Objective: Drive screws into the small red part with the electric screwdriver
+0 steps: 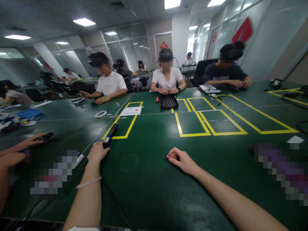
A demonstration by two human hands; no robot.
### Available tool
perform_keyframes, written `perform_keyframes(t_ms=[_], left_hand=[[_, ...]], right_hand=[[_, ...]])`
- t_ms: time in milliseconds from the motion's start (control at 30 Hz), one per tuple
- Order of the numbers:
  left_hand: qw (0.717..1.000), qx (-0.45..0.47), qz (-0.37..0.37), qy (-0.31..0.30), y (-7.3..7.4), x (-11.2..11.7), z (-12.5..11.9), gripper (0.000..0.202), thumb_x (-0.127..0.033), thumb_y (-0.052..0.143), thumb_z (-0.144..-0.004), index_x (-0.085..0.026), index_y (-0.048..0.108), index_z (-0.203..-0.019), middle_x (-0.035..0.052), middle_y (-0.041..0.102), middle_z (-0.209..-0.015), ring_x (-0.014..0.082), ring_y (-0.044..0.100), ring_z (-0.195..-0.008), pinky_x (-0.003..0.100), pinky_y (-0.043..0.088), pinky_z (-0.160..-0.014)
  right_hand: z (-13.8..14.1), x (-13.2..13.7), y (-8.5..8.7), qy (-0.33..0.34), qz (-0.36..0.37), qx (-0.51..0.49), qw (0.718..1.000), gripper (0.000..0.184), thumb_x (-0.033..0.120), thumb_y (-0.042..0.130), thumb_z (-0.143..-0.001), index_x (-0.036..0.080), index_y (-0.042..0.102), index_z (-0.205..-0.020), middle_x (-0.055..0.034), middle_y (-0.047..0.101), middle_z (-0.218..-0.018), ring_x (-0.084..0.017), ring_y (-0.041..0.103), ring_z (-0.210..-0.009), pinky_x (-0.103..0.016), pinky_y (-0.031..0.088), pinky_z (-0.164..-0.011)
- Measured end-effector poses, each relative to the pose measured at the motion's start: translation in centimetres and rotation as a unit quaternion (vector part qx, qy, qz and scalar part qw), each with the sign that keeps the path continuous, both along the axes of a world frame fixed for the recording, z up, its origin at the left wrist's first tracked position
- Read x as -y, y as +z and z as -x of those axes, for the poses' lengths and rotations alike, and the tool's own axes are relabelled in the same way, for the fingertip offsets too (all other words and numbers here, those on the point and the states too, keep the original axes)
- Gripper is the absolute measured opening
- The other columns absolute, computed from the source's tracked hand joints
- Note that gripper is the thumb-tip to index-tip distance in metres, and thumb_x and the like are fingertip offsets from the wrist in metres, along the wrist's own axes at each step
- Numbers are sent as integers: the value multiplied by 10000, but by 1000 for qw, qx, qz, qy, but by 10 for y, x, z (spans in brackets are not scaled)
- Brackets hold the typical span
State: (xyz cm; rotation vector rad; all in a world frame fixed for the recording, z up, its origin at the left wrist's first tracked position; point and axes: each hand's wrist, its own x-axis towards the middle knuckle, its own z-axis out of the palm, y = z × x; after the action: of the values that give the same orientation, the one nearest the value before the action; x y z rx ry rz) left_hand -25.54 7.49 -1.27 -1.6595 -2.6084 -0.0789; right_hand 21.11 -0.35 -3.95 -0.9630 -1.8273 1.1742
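Note:
My left hand [97,153] rests on the green table [154,179] and is closed round the near end of a black electric screwdriver [110,134] with a blue band, which lies pointing away from me; its cable runs back toward me. My right hand [181,159] lies on the table further right, fingers pinched on a small red object [167,157].
Yellow tape rectangles [211,118] mark the table. A black tray [168,102], a white paper [131,111] and a tape ring [100,113] lie beyond. Three people sit across the table. Another person's hands [26,142] hold a dark tool at my left.

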Motion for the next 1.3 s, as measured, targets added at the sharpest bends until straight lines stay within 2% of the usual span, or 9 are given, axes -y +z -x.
perform_keyframes(t_ms=[100,200,333,433,633,767,967,1133,1300], left_hand=[[999,14,36,-12,5,0,-5,556,-416,518,-776,-169,487,-1274,165,446,-1370,327,561,-1115,393,495,-814],[998,15,54,-16,13,3,-17,530,-430,523,-764,-174,522,-1227,174,514,-1291,343,582,-1075,412,501,-780],[999,4,49,-11,20,8,-46,521,-469,513,-766,-179,545,-1197,179,553,-1233,360,601,-1032,437,501,-759],[998,-2,43,-35,23,10,-71,528,-469,503,-778,-191,525,-1226,174,555,-1225,355,607,-1024,434,501,-764],[991,-9,40,-126,24,16,-130,544,-445,497,-792,-213,479,-1283,145,560,-1217,318,621,-991,402,502,-762],[977,5,17,-213,20,25,-173,576,-429,504,-798,-208,439,-1326,121,538,-1270,289,613,-1005,374,500,-776],[945,40,1,-324,15,48,-227,618,-415,547,-791,-214,408,-1358,104,520,-1298,261,590,-1049,351,489,-822],[915,81,11,-395,18,66,-254,627,-380,570,-779,-231,397,-1363,88,522,-1298,248,559,-1114,334,480,-882],[890,101,20,-445,19,76,-263,622,-360,551,-786,-233,386,-1372,79,512,-1316,243,551,-1126,333,486,-890]], right_hand=[[0,0,-1,1,-3,3,1000,159,321,586,-881,177,565,-944,3,604,-786,-118,540,-681,-222,413,-623],[0,0,-1,3,-7,6,1000,160,322,588,-881,176,568,-943,1,607,-789,-119,542,-684,-222,411,-620],[0,0,1,8,-4,7,1000,152,313,586,-882,175,567,-942,3,603,-782,-118,544,-680,-221,413,-619],[1,0,2,7,-11,14,1000,141,304,590,-877,174,572,-929,1,600,-785,-119,539,-678,-220,412,-614],[2,-1,2,-9,-47,51,998,100,257,624,-842,173,588,-884,-4,603,-791,-130,559,-696,-235,417,-630],[1,-1,2,-21,-66,64,996,83,231,628,-833,177,583,-877,-9,608,-812,-138,567,-721,-244,428,-647],[1,0,3,-9,-87,76,993,150,183,601,-848,195,564,-993,-7,610,-852,-133,568,-722,-246,452,-668],[2,4,5,-5,-159,140,977,69,165,574,-870,194,588,-932,-20,577,-867,-149,556,-767,-256,449,-710],[6,6,4,-20,-193,199,961,64,165,592,-857,192,560,-906,-25,572,-846,-171,549,-778,-268,446,-705]])
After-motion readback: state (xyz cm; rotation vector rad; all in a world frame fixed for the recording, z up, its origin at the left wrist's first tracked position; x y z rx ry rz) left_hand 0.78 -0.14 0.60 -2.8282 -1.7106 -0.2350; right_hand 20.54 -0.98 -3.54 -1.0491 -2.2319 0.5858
